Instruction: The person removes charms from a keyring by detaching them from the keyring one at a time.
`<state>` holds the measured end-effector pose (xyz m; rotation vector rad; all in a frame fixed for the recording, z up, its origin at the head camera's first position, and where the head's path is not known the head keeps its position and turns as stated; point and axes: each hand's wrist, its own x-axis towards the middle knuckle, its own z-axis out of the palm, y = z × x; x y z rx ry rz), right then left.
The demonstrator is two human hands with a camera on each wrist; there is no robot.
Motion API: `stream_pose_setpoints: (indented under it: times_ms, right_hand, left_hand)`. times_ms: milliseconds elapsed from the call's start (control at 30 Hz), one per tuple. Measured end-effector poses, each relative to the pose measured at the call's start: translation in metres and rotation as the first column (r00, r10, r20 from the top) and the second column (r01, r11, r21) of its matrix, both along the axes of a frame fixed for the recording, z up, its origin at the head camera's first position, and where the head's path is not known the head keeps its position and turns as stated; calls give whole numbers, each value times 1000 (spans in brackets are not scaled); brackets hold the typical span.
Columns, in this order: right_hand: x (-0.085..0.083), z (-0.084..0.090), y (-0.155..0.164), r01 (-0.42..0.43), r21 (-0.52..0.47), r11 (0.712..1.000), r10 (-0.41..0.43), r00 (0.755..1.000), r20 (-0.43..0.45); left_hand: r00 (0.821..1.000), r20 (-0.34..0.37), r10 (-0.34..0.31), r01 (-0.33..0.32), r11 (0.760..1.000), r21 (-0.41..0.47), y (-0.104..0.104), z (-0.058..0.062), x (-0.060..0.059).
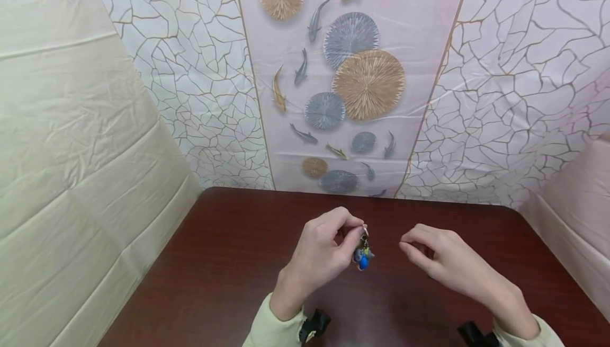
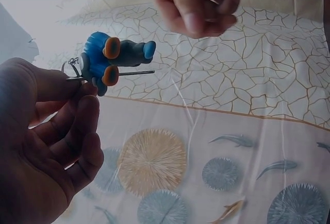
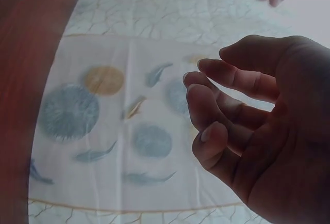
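Note:
Between thumb and index finger, my left hand (image 1: 324,251) pinches a keychain (image 1: 364,259) by its metal ring, and the charm hangs over the table. In the left wrist view the charm is a small blue and grey figurine (image 2: 95,51) with orange round parts, and a thin metal rod (image 2: 136,73) points out beside it. To the right, my right hand (image 1: 445,257) is held in the air, apart from the keychain. Its fingers are loosely curled with nothing in them, as the right wrist view shows.
A dark reddish-brown table (image 1: 229,262) lies under both hands. Behind it hangs a patterned cloth (image 1: 324,71) with fish and round leaf prints. Pale cloth walls stand at the left (image 1: 71,177) and right (image 1: 572,193) of the table.

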<state>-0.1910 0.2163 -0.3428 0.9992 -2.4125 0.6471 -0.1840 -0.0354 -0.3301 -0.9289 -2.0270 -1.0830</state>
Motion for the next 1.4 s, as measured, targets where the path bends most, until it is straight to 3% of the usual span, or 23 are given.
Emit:
stream_pose_setpoints:
  times_ms: [267, 567, 733, 933, 1200, 1400]
  right_hand:
    - [10, 6, -12, -100, -50, 994, 96, 993, -75]
    - [20, 14, -27, -183, -74, 980, 177, 981, -86]
    - [24, 16, -36, -205, -116, 972, 198, 978, -72]
    - [24, 17, -48, -247, -190, 950, 228, 967, -116]
    - [21, 10, -56, -256, -256, 932, 239, 966, -96]
    - [20, 8, -64, -280, -320, 905, 242, 958, -156]
  left_hand:
    - [1000, 18, -3, 3, 1000, -10, 1, 0, 0]
    - [1000, 5, 0, 0, 1000, -13, 1, 1, 0]
    - [1000, -7, -1, 1, 1000, -17, 1, 1, -1]
    - [999, -52, -2, 0, 1000, -28, 0, 0, -2]
    - [998, -66, -7, 5, 1000, -27, 0, 1, -3]
    - [997, -75, -10, 9, 1000, -21, 1, -1, -3]
